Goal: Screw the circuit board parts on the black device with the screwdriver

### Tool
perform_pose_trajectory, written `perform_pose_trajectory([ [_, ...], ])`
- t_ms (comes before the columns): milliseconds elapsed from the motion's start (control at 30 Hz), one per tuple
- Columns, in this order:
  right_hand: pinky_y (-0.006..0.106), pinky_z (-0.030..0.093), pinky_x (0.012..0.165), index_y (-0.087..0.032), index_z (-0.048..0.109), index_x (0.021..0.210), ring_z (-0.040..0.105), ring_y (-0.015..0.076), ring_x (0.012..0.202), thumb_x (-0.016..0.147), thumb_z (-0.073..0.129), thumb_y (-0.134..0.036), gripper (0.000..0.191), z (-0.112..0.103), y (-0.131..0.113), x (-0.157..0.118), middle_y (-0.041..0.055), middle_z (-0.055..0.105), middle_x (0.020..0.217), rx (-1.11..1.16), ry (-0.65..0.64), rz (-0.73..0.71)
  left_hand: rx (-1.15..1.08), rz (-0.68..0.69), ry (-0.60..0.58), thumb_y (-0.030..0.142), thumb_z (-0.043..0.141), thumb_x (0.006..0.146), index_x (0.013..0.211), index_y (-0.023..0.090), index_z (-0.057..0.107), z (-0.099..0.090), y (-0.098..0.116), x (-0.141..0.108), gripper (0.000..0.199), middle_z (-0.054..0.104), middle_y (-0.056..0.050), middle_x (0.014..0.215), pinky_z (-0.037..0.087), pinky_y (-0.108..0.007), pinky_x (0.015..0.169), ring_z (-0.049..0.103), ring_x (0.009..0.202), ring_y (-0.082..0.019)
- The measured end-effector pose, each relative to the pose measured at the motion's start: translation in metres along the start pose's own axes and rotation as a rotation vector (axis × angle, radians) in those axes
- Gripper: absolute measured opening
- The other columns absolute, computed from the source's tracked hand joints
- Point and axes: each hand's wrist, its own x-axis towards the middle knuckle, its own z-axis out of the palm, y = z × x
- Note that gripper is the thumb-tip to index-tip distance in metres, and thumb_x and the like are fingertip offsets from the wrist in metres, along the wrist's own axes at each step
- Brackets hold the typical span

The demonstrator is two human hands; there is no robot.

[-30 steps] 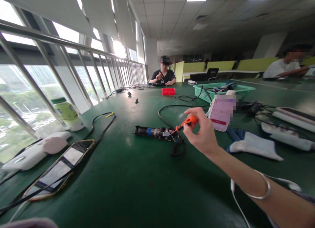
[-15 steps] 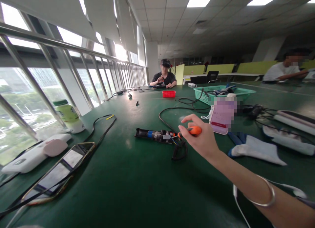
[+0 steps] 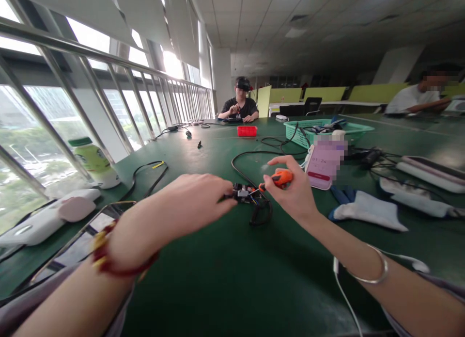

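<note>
A slim black device (image 3: 242, 193) lies opened on the green table, with a silver part and thin coloured wires exposed. My left hand (image 3: 192, 199) is closed around its left end and covers most of that half. In my right hand (image 3: 292, 189) is an orange-handled screwdriver (image 3: 280, 178), pinched with the forefinger raised. Its metal shaft points left, and the tip is at the exposed inside of the device; exact contact is too small to make out. A black cord (image 3: 262, 216) loops beside the device's right end.
A lit phone (image 3: 324, 162) stands right of my right hand, before a green basket (image 3: 296, 135) of parts. White-and-blue gloves (image 3: 374, 211) lie at right. At left are a bottle (image 3: 95, 165), a white device (image 3: 39, 220) and a phone (image 3: 72, 247). A red box (image 3: 247, 131) sits near a person opposite.
My left hand has come in from the lower left and taken hold of the device's left end. The screwdriver stays in my right hand at the device. The view has shifted slightly.
</note>
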Motion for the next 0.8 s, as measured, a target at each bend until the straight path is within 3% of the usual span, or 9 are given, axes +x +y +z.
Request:
perform_pose_trajectory([
  [67, 0.025, 0.042, 0.059, -0.022, 0.048, 0.105, 0.053, 0.0116, 0.058, 0.068, 0.062, -0.027, 0.039, -0.001, 0.002, 0.0, -0.0043, 0.056, 0.072, 0.023, 0.024, -0.05, 0.027, -0.032, -0.057, 0.042, 0.04, 0.091, 0.103, 0.021, 0.066, 0.003, -0.012, 0.038, 0.035, 0.069, -0.006, 0.097, 0.047, -0.033, 0.078, 0.064, 0.09, -0.023],
  [133, 0.025, 0.041, 0.058, -0.022, 0.048, 0.105, 0.053, 0.0115, 0.059, 0.068, 0.064, -0.03, 0.042, -0.002, 0.003, 0.0, -0.0042, 0.056, 0.073, 0.021, 0.022, -0.054, 0.007, -0.054, 0.0, 0.035, 0.04, 0.091, 0.115, 0.016, 0.06, 0.023, -0.026, 0.066, 0.037, 0.064, -0.011, 0.112, 0.046, -0.036, 0.085, 0.061, 0.102, -0.026],
  [167, 0.025, 0.041, 0.058, -0.022, 0.05, 0.101, 0.052, 0.0114, 0.057, 0.07, 0.064, -0.034, 0.036, -0.003, 0.003, 0.0, -0.0046, 0.055, 0.069, 0.01, 0.008, -0.03, -0.049, 0.003, 0.013, 0.038, 0.042, 0.09, 0.121, 0.015, 0.056, 0.036, -0.032, 0.075, 0.041, 0.061, -0.012, 0.12, 0.043, -0.035, 0.091, 0.057, 0.109, -0.026],
  [233, 0.025, 0.04, 0.057, -0.022, 0.054, 0.087, 0.05, 0.0114, 0.053, 0.074, 0.06, -0.042, 0.025, -0.004, 0.003, 0.0, -0.0053, 0.051, 0.06, -0.017, -0.025, 0.028, -0.192, 0.138, -0.026, 0.049, 0.045, 0.087, 0.129, 0.017, 0.05, 0.062, -0.042, 0.084, 0.053, 0.056, -0.01, 0.129, 0.038, -0.034, 0.1, 0.05, 0.12, -0.025],
  [333, 0.025, 0.04, 0.058, -0.022, 0.055, 0.08, 0.048, 0.0109, 0.052, 0.076, 0.057, -0.039, 0.018, -0.005, 0.005, -0.001, -0.0053, 0.048, 0.057, 0.001, -0.034, 0.03, -0.358, 0.128, -0.156, 0.06, 0.037, 0.087, 0.124, 0.017, 0.054, 0.083, -0.05, 0.084, 0.059, 0.06, -0.01, 0.124, 0.041, -0.031, 0.093, 0.055, 0.111, -0.024],
  [467, 0.022, 0.04, 0.055, -0.022, 0.049, 0.101, 0.046, 0.0089, 0.054, 0.068, 0.06, -0.025, 0.034, -0.003, 0.009, -0.003, -0.0053, 0.053, 0.071, 0.126, -0.01, -0.049, -0.399, 0.114, -0.245, 0.059, 0.043, 0.084, 0.108, 0.02, 0.06, 0.079, -0.049, 0.082, 0.049, 0.066, -0.006, 0.107, 0.044, -0.027, 0.076, 0.061, 0.094, -0.021],
  [600, 0.023, 0.039, 0.058, -0.02, 0.054, 0.077, 0.048, 0.0093, 0.054, 0.077, 0.054, -0.031, 0.011, -0.004, 0.011, -0.002, -0.0042, 0.053, 0.061, 0.092, -0.111, -0.018, -0.266, 0.089, -0.21, 0.055, 0.055, 0.076, 0.1, 0.021, 0.058, 0.071, -0.045, 0.08, 0.042, 0.066, -0.005, 0.101, 0.043, -0.026, 0.067, 0.061, 0.088, -0.022],
  [667, 0.023, 0.038, 0.059, -0.019, 0.054, 0.068, 0.05, 0.0098, 0.056, 0.081, 0.05, -0.03, 0.018, -0.005, 0.012, -0.002, -0.0029, 0.054, 0.059, 0.092, -0.171, -0.038, -0.219, 0.046, -0.189, 0.059, 0.054, 0.075, 0.097, 0.021, 0.057, 0.069, -0.042, 0.076, 0.043, 0.066, -0.005, 0.099, 0.042, -0.027, 0.064, 0.062, 0.085, -0.023],
  [800, 0.022, 0.039, 0.059, -0.019, 0.058, 0.079, 0.052, 0.009, 0.055, 0.08, 0.053, -0.026, 0.009, -0.002, 0.02, -0.006, -0.0041, 0.059, 0.062, 0.063, -0.37, -0.149, -0.132, -0.079, -0.166, 0.06, 0.051, 0.075, 0.102, 0.02, 0.054, 0.068, -0.043, 0.065, 0.048, 0.066, -0.008, 0.09, 0.041, -0.03, 0.059, 0.063, 0.076, -0.026],
])
